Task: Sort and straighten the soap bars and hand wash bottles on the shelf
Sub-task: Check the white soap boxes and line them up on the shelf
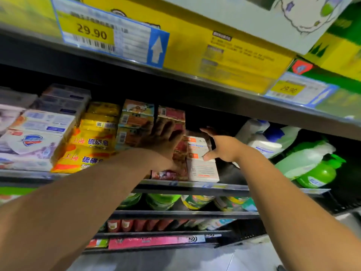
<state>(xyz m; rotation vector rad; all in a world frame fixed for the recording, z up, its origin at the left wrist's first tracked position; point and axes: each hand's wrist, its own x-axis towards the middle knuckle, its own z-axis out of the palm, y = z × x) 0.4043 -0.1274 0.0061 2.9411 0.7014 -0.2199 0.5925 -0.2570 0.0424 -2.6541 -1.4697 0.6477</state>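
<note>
My left hand [164, 140] lies flat with spread fingers against a stack of dark red soap boxes [172, 116] in the middle of the shelf. My right hand [220, 146] is open beside a stack of white soap boxes [202, 169], thumb touching their right side. Orange-brown soap boxes [134, 122] and yellow soap packs [91, 145] are stacked to the left, white and blue soap packs [37, 137] further left. White hand wash bottles [259, 137] and green ones [312, 165] lie tipped at the right.
The shelf's front rail [195, 185] runs below the soaps. An upper shelf [195, 79] with price tags and yellow boxes hangs close overhead. Lower shelves hold green bottles [162, 201] and red packs [127, 224]. A dark gap lies between the white boxes and the bottles.
</note>
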